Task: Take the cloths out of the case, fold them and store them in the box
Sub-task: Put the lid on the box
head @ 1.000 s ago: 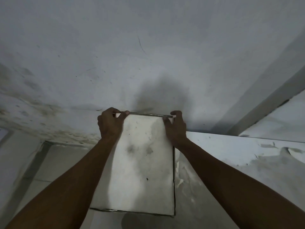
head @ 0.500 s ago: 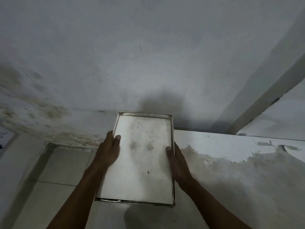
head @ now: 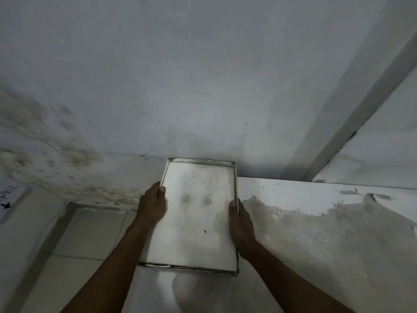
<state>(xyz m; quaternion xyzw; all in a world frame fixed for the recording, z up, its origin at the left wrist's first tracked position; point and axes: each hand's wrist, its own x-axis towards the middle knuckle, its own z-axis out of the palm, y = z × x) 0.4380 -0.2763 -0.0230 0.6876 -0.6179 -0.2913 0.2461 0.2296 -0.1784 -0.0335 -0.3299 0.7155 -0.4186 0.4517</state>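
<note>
Both hands grip a flat, white, metal-edged rectangular case (head: 198, 213) at centre frame: left hand (head: 152, 205) at nine o'clock, right hand (head: 240, 224) at three. A handwritten paper label (head: 10, 199), unreadable, hangs at nine o'clock on the stained white wall (head: 203, 86); pale floor tiles (head: 90, 233) lie below.

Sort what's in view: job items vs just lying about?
Job:
- box, white, metal-edged, held at both long sides
- left hand on its left side
- right hand on its right side
No cloths or case show.

Not the job:
- ledge with peeling paint
- stained wall
- floor tiles
- paper note at left edge
</note>
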